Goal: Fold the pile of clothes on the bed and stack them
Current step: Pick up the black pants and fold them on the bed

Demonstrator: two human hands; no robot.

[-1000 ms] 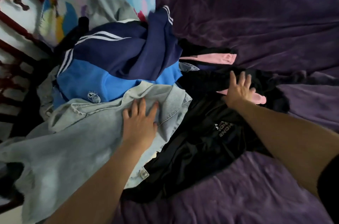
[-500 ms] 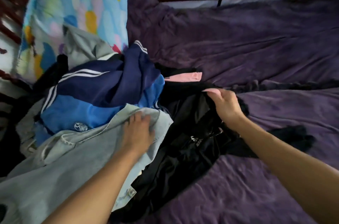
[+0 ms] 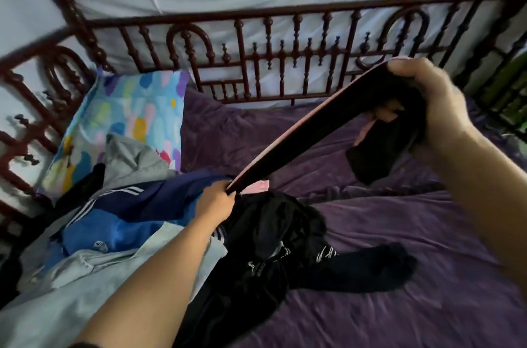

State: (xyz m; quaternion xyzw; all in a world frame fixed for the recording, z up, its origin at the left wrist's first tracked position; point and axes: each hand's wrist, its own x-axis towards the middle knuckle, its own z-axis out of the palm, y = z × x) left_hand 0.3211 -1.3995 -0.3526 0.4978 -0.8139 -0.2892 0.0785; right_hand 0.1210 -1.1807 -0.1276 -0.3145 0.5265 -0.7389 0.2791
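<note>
A black garment with pink trim [image 3: 308,136] is stretched taut in the air between both hands. My right hand [image 3: 427,102] grips its upper end high at the right; a loose black flap hangs below it. My left hand [image 3: 216,202] grips the lower end just above the pile. The pile lies at the left of the purple bed [image 3: 399,290]: a navy and blue striped jacket [image 3: 119,216], a light denim garment [image 3: 71,290], a grey piece [image 3: 134,159] and crumpled black clothes with white print [image 3: 271,248].
A colourful pillow [image 3: 128,111] leans at the back left corner. A dark red metal bed rail [image 3: 285,56] runs along the far side and the left, with white fabric behind it.
Both hands left the pile. The right hand grabbed the black pink-trimmed garment and lifted it up to the right; the left hand let go of the denim and took the garment's other end.
</note>
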